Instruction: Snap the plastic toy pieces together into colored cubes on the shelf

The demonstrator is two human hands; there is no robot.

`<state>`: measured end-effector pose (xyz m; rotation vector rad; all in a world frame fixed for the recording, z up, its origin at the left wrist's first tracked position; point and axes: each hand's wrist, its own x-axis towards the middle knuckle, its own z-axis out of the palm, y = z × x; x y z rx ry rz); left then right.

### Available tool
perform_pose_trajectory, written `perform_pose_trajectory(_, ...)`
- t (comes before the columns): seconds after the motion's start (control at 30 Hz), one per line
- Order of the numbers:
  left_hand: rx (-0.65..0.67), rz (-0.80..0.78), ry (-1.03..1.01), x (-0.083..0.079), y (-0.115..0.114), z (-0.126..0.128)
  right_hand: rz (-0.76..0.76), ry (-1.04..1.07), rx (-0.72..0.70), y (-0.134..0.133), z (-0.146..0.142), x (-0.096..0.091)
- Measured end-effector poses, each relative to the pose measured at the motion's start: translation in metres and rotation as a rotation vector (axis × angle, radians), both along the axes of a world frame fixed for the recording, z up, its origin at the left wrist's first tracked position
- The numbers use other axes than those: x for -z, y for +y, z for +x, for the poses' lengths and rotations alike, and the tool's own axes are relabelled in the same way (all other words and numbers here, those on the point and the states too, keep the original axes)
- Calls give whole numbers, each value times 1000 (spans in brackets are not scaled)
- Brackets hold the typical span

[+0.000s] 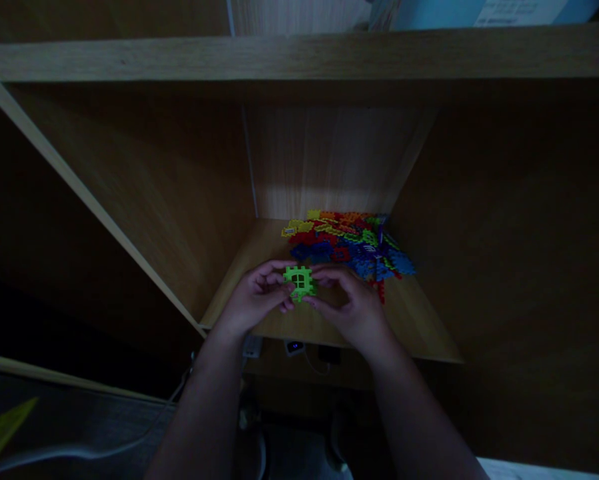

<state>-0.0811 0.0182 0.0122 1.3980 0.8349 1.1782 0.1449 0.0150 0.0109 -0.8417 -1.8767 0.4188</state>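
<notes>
Close together, left hand [259,293] and right hand [350,300] both curved inward, each grip around a green tile [307,283].

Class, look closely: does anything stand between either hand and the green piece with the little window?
Nothing visible does. The left hand and right hand meet the green piece directly, from opposite sides. The heap of coloured pieces lies mostly farther back on the shelf.
</notes>
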Motion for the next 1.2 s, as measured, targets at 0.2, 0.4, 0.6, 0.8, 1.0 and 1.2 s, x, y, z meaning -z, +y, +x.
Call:
perform_pose_trajectory(0.2, -289, 174, 46, 3, 6, -3, -139, 106, 156, 13, 8, 12)
perform_pose_trajectory(0.4, -117, 195, 233, 12, 13, -3, -308, 47, 134, 21, 9, 20)
perform_pose_trajectory(0.6, -48, 181, 310, 14, 14, 0, -329, 11, 87, 18, 6, 18)
perform_pose_trajectory(0.8, -64, 203, 358, 14, 14, 0, -360, -11, 75, 18, 7, 19)
perform_pose_trajectory(1.0, -66, 217, 366, 18, 15, -2, -361, -26, 61, 19, 8, 21)
perform_pose_trajectory(1.2, -62, 224, 361, 21, 17, -2, -366, -37, 56, 19, 9, 21)
